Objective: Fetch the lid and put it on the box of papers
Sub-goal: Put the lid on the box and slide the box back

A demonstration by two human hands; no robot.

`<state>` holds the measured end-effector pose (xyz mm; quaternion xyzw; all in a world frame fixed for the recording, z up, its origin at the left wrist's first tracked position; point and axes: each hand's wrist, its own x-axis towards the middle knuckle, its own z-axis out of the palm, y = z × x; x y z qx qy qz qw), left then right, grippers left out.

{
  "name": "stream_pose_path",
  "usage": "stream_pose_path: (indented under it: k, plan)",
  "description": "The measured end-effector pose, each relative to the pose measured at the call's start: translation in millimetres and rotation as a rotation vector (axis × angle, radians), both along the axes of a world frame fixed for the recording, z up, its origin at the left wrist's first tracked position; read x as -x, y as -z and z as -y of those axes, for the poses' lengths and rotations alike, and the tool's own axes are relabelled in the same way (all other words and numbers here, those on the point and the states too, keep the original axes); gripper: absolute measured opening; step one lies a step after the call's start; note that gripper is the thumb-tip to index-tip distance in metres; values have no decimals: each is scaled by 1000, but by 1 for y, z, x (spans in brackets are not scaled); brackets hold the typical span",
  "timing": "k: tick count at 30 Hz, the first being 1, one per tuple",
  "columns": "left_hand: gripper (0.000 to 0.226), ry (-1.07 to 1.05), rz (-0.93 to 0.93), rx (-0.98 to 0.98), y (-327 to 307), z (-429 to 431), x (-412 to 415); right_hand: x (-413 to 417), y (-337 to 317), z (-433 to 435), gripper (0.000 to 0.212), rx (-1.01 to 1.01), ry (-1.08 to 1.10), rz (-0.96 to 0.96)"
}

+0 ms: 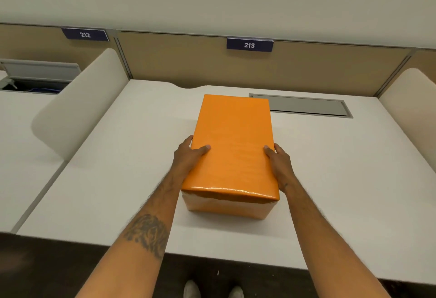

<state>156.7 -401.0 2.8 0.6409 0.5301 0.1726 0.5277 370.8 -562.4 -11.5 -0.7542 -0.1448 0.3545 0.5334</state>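
The orange lid [232, 142] sits on the box [227, 207], covering its whole top, glossy and slightly wrinkled along the near edge. Only the box's near side shows below the lid's rim, a paler orange. The box stands upright on the white counter [113, 179], long side running away.

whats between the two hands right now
In the head view, the orange lid, sitting on the box; the left hand and right hand grip its opposite long sides.

Bare sleeveless forearms, dark tattoo [148, 234] on the left, pale shoes [191, 289] below.
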Motion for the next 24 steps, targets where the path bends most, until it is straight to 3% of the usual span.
stream_pose_path:
  k: [17,24]
  plan:
    - [81,-18,98,-18,-51,-183,154,130,-33,-198,66,-107,-68,18]
    - [83,-40,100,27,-53,-279,172,153,-28,-286,73,-110,-78,-15]
